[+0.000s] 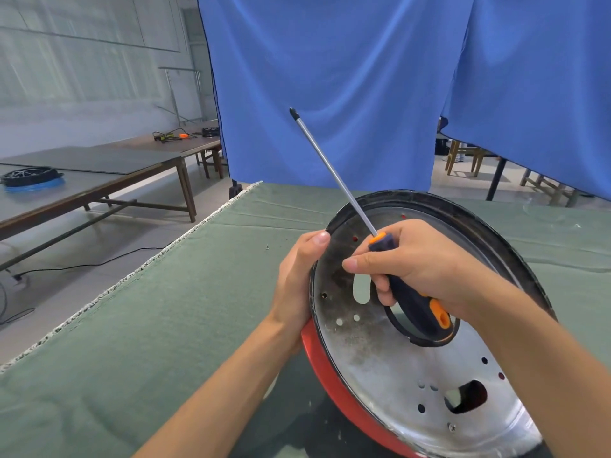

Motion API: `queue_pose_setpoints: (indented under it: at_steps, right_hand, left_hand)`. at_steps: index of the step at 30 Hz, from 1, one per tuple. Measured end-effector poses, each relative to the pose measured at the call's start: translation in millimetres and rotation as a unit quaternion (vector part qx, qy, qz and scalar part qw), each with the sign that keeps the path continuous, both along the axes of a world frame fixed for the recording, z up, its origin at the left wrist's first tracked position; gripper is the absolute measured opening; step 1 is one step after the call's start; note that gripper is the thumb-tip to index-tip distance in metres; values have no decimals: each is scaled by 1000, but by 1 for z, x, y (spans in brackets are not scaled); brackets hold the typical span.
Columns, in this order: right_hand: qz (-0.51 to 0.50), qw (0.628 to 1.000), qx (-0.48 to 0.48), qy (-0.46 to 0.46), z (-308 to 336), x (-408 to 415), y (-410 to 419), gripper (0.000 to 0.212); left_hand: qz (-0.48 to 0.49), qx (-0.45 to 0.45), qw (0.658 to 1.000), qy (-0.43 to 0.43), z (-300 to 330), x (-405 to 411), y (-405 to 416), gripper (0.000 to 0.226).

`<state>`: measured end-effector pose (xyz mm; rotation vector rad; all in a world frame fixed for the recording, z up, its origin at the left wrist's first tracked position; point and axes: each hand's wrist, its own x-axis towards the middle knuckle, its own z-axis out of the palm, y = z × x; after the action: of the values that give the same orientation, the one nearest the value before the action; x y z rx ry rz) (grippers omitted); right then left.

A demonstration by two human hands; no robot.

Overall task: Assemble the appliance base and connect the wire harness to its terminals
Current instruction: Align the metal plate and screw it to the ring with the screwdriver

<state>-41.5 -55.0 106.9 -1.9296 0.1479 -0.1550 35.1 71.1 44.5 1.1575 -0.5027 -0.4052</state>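
The round appliance base is tilted up above the green table, showing a silvery metal plate with several holes, a black rim and a red outer shell. My left hand grips its left rim, thumb on the black edge. My right hand grips a screwdriver with a dark blue and orange handle in front of the plate. Its long steel shaft points up and to the left, with the tip in the air. No wire harness is visible.
A tiny screw lies on the green cloth table left of the base. A blue curtain hangs behind. At left stand long wooden tables, one bearing another round black and blue part. Cables run across the floor.
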Motion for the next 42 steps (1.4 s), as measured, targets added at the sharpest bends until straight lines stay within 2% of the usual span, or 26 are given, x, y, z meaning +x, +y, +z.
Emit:
queue_pose_setpoints:
  at_steps: [3,6,7,10,12,22,28,38,42]
  right_hand:
    - [5,1000,-5,2,1,0,1,16]
    - [6,1000,-9,3,1,0,0,21]
    - [8,1000,-7,5,0,0,1,23]
    - [16,1000,-12,20,-2,1,3,21]
    - [17,999,-18,25,-3,2,4,19]
    - [10,1000,-13,6,1,1,2,23]
    - [22,999,-18,14,-2,1,5,20]
    - [28,999,-24,19,-4,3,6,17]
    - [28,999,-21,33,-1,1,6,16]
  left_hand:
    - [1,-8,1000,-2,4,-2,1,42]
    - [-52,-34,998,-1,9,-6,1,75]
    - [-67,-39,997,-3,8,-5,1,77]
    - [-135,-42,990,-7,-1,1,2,60]
    - [-147,-33,989,-10,-2,1,2,56]
    - [-88,-24,996,4,5,-2,1,89]
    - [-129,-17,991,-27,0,4,5,64]
    - [-125,-15,992,1,0,2,6,70]
    - [-81,-4,997,-4,1,0,5,72]
